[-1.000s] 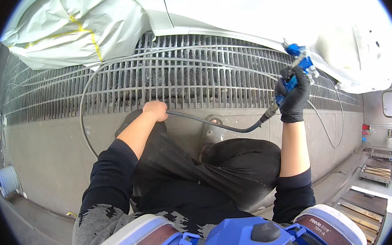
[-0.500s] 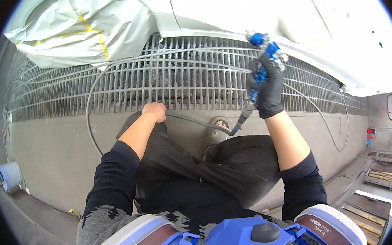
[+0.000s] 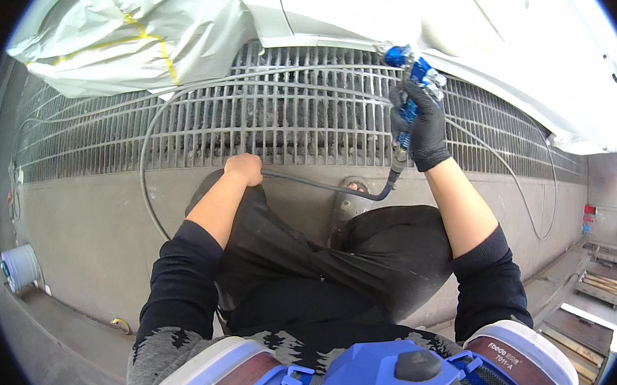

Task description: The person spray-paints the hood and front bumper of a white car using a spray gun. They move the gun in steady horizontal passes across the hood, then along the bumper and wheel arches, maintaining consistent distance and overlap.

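My right hand (image 3: 426,129), in a black glove, is wrapped round the grip of a blue-and-silver spray gun (image 3: 412,69). The gun points up and to the left, close to the lower edge of a white car body (image 3: 353,13). From the grip's foot a grey air hose (image 3: 324,185) curves left to my bare left hand (image 3: 244,168). That hand is closed over the hose by my left knee; its fingertips are hidden.
Crumpled masking sheet (image 3: 139,31) with yellow tape covers the wheel arch. Hose loops lie across the floor grating (image 3: 285,124). A pale bucket (image 3: 19,268) stands at left; slatted racks (image 3: 601,284) line the right. My respirator (image 3: 388,375) fills the lower edge.
The spray gun in my right hand has shifted slightly up and to the left along the car's lower edge. My left hand stays by the knee, and the whole view has tilted a little.
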Demonstrator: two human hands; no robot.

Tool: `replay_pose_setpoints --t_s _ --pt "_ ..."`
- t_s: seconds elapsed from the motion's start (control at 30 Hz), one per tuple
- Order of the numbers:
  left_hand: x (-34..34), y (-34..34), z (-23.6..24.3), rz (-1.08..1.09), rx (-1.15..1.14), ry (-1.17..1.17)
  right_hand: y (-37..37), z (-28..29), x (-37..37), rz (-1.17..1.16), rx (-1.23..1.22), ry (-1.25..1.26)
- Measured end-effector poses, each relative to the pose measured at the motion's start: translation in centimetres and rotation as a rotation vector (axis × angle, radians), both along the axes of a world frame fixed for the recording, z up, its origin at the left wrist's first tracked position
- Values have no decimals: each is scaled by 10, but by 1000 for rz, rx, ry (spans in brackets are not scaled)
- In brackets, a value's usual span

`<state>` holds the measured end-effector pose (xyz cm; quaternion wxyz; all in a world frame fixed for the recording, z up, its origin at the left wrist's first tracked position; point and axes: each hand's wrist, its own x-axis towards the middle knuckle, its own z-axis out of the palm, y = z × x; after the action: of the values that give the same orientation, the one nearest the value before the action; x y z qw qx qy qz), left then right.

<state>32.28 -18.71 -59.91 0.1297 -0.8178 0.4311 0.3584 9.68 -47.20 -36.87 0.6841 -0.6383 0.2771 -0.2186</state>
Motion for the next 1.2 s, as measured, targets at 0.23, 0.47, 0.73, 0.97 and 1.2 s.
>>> replay_pose_setpoints --t_s 0.23,0.47,0.73,0.97,1.2 --pt "-27 -52 2 -126 -59 106 -23 6 -76 -373 179 -66" --pt "-35 -57 2 -161 -156 59 -58 -12 -116 -801 -176 -6" --pt "-24 -30 21 -79 -9 54 9 -7 -42 -423 282 -50" --pt "-13 -2 31 -46 -47 24 54 1 6 34 146 -15" --pt "-12 3 27 -22 -130 27 13 -24 -13 -148 -51 39"
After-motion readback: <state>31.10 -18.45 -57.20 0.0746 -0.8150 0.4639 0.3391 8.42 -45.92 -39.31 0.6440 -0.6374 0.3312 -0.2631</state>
